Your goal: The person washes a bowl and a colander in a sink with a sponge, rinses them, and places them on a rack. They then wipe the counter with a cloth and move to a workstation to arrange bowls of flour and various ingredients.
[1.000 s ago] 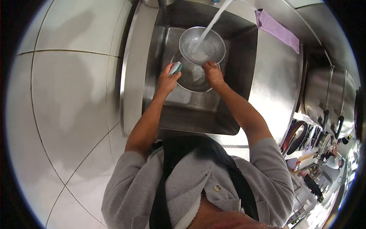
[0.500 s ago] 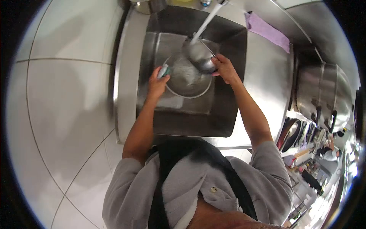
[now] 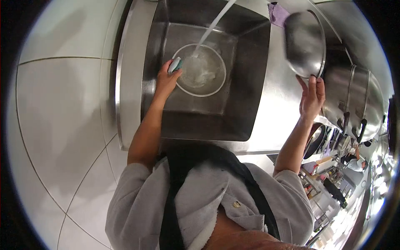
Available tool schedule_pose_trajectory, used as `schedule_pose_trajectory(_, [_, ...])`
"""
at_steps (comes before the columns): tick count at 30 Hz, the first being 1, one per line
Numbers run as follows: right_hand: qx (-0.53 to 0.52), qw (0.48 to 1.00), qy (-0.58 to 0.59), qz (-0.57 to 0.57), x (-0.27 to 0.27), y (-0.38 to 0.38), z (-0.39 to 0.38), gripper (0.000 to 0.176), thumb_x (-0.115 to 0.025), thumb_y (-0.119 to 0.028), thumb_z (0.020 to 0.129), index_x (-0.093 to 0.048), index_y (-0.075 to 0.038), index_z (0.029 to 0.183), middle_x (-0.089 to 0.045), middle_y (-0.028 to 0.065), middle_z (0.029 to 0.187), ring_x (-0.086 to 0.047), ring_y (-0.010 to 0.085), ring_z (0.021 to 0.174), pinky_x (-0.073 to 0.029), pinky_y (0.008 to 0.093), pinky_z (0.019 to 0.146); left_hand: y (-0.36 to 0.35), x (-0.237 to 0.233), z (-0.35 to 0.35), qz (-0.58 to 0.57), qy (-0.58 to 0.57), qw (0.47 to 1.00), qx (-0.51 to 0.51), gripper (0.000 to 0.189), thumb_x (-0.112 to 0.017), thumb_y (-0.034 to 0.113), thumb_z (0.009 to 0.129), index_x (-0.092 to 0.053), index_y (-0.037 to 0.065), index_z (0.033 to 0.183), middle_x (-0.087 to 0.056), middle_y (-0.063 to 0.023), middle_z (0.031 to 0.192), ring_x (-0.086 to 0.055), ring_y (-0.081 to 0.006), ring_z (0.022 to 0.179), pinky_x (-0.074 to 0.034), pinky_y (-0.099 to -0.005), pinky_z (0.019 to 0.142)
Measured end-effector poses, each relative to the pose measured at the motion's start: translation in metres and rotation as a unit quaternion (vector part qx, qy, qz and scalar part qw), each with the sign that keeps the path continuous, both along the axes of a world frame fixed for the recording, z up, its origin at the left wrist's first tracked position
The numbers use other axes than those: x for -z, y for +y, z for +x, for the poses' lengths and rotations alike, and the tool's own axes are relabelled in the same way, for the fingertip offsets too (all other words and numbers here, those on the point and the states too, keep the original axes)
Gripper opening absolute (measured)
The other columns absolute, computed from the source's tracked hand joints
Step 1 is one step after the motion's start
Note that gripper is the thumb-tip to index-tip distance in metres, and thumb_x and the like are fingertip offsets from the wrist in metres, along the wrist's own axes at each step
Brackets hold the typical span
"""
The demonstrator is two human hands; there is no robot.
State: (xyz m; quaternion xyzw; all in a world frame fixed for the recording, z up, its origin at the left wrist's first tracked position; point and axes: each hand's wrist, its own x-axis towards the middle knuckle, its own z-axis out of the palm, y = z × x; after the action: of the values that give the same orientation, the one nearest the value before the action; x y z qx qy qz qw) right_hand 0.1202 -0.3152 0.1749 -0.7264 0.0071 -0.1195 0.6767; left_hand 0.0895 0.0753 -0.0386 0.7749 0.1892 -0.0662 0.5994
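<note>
My right hand point(image 3: 312, 98) grips the rim of a shiny metal bowl point(image 3: 306, 43), raised over the counter right of the sink. The bowl is tilted, its rounded side towards the sink. In my left hand point(image 3: 166, 85) is a sponge point(image 3: 175, 65), greyish white with a green side, held at the left edge of a round basin point(image 3: 225, 74). That basin stands in the deep metal sink point(image 3: 200, 128) with water in it. A stream of tap water point(image 3: 214, 23) falls into it and stirs the surface.
A purple cloth point(image 3: 278, 14) lies on the metal counter point(image 3: 277, 100) at the back right, partly behind the raised bowl. Large metal pots point(image 3: 354, 93) with dark handles stand further right. Pans and shelves are beyond, with another person point(image 3: 355, 163) far off.
My right hand has carried the metal bowl out of the sink, up and right over the counter. The left hand keeps the sponge by the basin. The whole view has shifted slightly.
</note>
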Motion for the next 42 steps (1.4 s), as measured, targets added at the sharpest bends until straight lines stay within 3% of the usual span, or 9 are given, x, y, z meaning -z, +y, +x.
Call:
schedule_pose_trajectory(4, [0.177, 0.922, 0.024, -0.344, 0.064, -0.036, 0.020, 0.023, -0.064, -0.022, 0.088, -0.063, -0.002, 0.101, -0.063, 0.0084, 0.096, -0.058, 0.0149, 0.092, -0.045, 0.0260, 0.081, -0.002, -0.001, 0.001, 0.007, -0.039, 0.999, 0.005, 0.047, -0.066, 0.020, 0.076, -0.054, 0.006, 0.119, -0.059, -0.0154, 0.113, -0.057, -0.0265, 0.105, -0.043, -0.0344, 0.089])
schedule_pose_trajectory(9, [0.204, 0.784, -0.089, -0.579, 0.072, -0.006, 0.011, 0.038, -0.065, -0.019, 0.085, -0.054, -0.005, 0.118, -0.052, 0.0205, 0.120, -0.047, 0.0332, 0.115, -0.037, 0.0409, 0.097, 0.000, -0.006, 0.001, -0.040, -0.009, 0.999, -0.025, 0.046, -0.068, 0.019, 0.075, -0.055, 0.006, 0.118, -0.061, -0.0132, 0.108, -0.058, -0.0241, 0.100, -0.044, -0.0331, 0.087])
schedule_pose_trajectory(13, [0.081, 0.962, 0.103, -0.240, 0.116, 0.092, -0.040, 0.052, -0.069, -0.023, 0.080, -0.049, 0.001, 0.121, -0.054, 0.0210, 0.117, -0.053, 0.0310, 0.107, -0.040, 0.0398, 0.094, 0.000, -0.007, 0.003, -0.088, 0.003, 0.995, -0.046, 0.047, -0.068, 0.018, 0.076, -0.054, 0.006, 0.118, -0.062, -0.0103, 0.106, -0.058, -0.0202, 0.098, -0.044, -0.0319, 0.085])
schedule_pose_trajectory(17, [0.037, 0.800, 0.598, -0.024, 0.289, 0.111, -0.046, 0.066, -0.071, -0.028, 0.079, -0.039, 0.006, 0.126, -0.053, 0.0220, 0.116, -0.057, 0.0319, 0.099, -0.049, 0.0503, 0.083, -0.004, -0.016, 0.004, -0.173, 0.017, 0.981, -0.082, 0.044, -0.068, 0.017, 0.076, -0.055, 0.003, 0.116, -0.061, -0.0073, 0.104, -0.057, -0.0169, 0.094, -0.043, -0.0296, 0.083])
schedule_pose_trajectory(22, [0.028, 0.862, 0.502, 0.068, 0.287, 0.125, -0.041, 0.037, -0.060, -0.011, 0.080, -0.051, 0.008, 0.111, -0.052, 0.0245, 0.120, -0.062, 0.0396, 0.078, -0.052, 0.0522, 0.073, 0.012, -0.007, 0.000, -0.342, 0.030, 0.930, -0.133, 0.041, -0.069, 0.016, 0.077, -0.056, 0.005, 0.113, -0.059, -0.0038, 0.101, -0.054, -0.0144, 0.093, -0.041, -0.0271, 0.083])
schedule_pose_trajectory(25, [0.004, 0.848, 0.394, -0.355, 0.197, 0.131, -0.013, 0.025, -0.051, -0.001, 0.077, -0.057, 0.009, 0.099, -0.051, 0.0236, 0.125, -0.062, 0.0374, 0.093, -0.050, 0.0417, 0.084, 0.013, -0.028, 0.003, -0.390, 0.057, 0.902, -0.176, 0.039, -0.067, 0.020, 0.080, -0.055, 0.007, 0.114, -0.058, -0.0037, 0.101, -0.053, -0.0148, 0.095, -0.041, -0.0278, 0.084])
schedule_pose_trajectory(30, [0.058, 0.880, -0.010, -0.472, 0.119, 0.107, -0.026, 0.029, -0.052, -0.006, 0.075, -0.060, 0.004, 0.101, -0.056, 0.0204, 0.119, -0.057, 0.0308, 0.105, -0.044, 0.0371, 0.092, -0.006, -0.074, 0.014, -0.363, -0.021, 0.924, -0.119, 0.039, -0.063, 0.024, 0.081, -0.054, 0.007, 0.115, -0.055, -0.0053, 0.108, -0.051, -0.0166, 0.102, -0.040, -0.0308, 0.088])
schedule_pose_trajectory(37, [0.105, 0.929, 0.348, -0.068, 0.114, 0.090, -0.040, 0.014, -0.055, -0.004, 0.074, -0.059, 0.005, 0.084, -0.061, 0.0105, 0.074, -0.058, 0.0191, 0.063, -0.049, 0.0319, 0.059, -0.105, -0.007, 0.030, 0.214, -0.259, 0.926, 0.172, 0.055, -0.066, 0.012, 0.077, -0.043, 0.008, 0.127, -0.051, -0.0177, 0.117, -0.048, -0.0341, 0.109, -0.035, -0.0430, 0.095])
schedule_pose_trajectory(42, [0.074, 0.920, 0.383, -0.029, 0.119, 0.135, -0.056, 0.009, -0.059, -0.002, 0.070, -0.056, 0.002, 0.077, -0.057, 0.0076, 0.071, -0.053, 0.0167, 0.056, -0.046, 0.0318, 0.051, -0.147, 0.005, 0.072, 0.129, -0.357, 0.924, -0.047, 0.038, -0.061, 0.002, 0.072, -0.052, 0.008, 0.108, -0.052, -0.0162, 0.101, -0.049, -0.0373, 0.098, -0.040, -0.0475, 0.084])
